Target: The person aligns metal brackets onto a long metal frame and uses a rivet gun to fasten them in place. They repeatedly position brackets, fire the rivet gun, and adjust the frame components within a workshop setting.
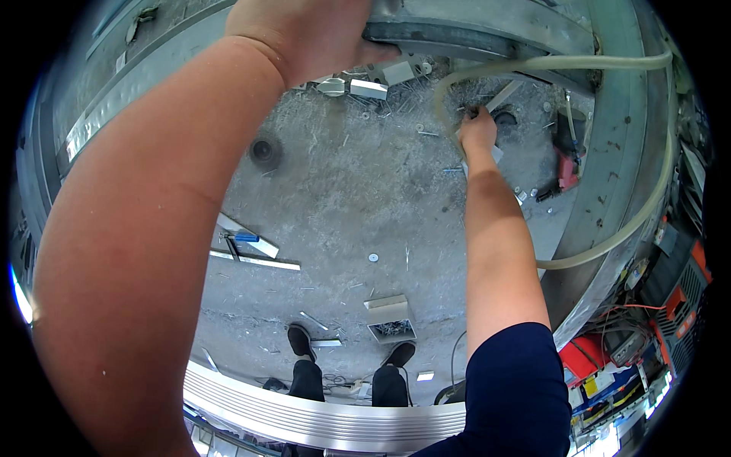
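Observation:
My left hand point(312, 34) reaches to the top edge and is against a grey metal beam point(457, 42). Its thumb lies along the beam's underside, while the other fingers are cut off by the picture's edge. Farther right, my right hand point(478, 131) is low over the floor, its fingers closed round a small dark thing point(470, 112) that I cannot make out. A pale flexible hose point(440, 95) loops close by the right hand and passes behind the forearm. White metal offcuts point(368, 89) and a round dark disc point(505, 118) lie near the hands.
Grey beams point(609, 152) frame the concrete floor. A red-and-black power tool point(567, 169) stands at the right. Below are a box of screws point(392, 329) and a ribbed silver profile point(320, 420). Metal strips and a blue-handled tool point(245, 238) lie left. Red equipment point(586, 358) crowds lower right.

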The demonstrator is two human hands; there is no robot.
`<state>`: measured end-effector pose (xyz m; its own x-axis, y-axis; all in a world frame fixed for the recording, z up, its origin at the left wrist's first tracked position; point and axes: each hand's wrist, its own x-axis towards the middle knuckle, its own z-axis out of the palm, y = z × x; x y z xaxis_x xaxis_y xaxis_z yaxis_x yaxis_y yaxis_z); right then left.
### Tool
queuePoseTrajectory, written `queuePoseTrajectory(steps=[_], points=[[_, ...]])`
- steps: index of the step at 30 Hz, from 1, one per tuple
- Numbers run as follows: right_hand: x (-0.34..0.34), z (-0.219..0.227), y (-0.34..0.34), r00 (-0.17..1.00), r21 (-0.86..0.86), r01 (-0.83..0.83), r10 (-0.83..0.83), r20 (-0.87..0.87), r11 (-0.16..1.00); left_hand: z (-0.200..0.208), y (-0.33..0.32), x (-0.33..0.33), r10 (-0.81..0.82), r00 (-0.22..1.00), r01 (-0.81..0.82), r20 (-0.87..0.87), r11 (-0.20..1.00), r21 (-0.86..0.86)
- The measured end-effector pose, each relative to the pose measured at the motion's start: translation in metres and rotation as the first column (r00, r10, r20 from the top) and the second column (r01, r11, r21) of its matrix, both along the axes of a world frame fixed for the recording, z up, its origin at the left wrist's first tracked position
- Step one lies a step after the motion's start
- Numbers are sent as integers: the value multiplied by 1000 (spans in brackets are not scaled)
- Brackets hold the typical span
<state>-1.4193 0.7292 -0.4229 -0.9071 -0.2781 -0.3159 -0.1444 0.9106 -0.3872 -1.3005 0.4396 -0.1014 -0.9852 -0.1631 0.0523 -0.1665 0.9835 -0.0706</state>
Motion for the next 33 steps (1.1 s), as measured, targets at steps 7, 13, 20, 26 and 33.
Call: queuePoseTrajectory(steps=[7, 13, 20, 26, 33], points=[[-16, -15, -23, 994, 139, -107, 101, 51, 985, 9, 1, 4, -2, 1000, 2, -29, 1000, 22], [8, -18, -19, 986, 148, -162, 167, -20, 976, 5, 1, 2, 15, 1000, -15, 2, 999, 30], [10, -9, -31, 962, 160, -271, 262, 75, 949, 3, -8, 7, 19, 1000, -19, 4, 998, 51], [73, 51, -50, 535, -365, 845, -594, 601, 392, -6, -1, 0, 25, 999, -26, 36, 999, 38], [146, 292, -42, 805, -663, -356, 576, 140, 659, 14, 5, -6, 98, 988, -103, 119, 994, 33]])
